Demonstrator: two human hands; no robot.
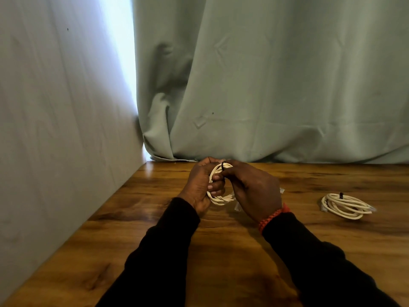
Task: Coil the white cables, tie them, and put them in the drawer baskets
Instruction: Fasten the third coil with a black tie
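Observation:
A coiled white cable (221, 197) is held upright just above the wooden table (168, 222), near its far edge. My left hand (200, 187) grips the coil's left side, fingers curled through the loop. My right hand (252, 189) pinches a thin black tie (223, 166) at the top of the coil. A second white cable (345, 206), coiled and bound with a black tie, lies flat on the table to the right. No drawer or basket is in view.
A pale green curtain (276, 85) hangs along the table's far edge. A grey wall (55, 129) borders the table on the left. An orange braided band (273, 217) is on my right wrist.

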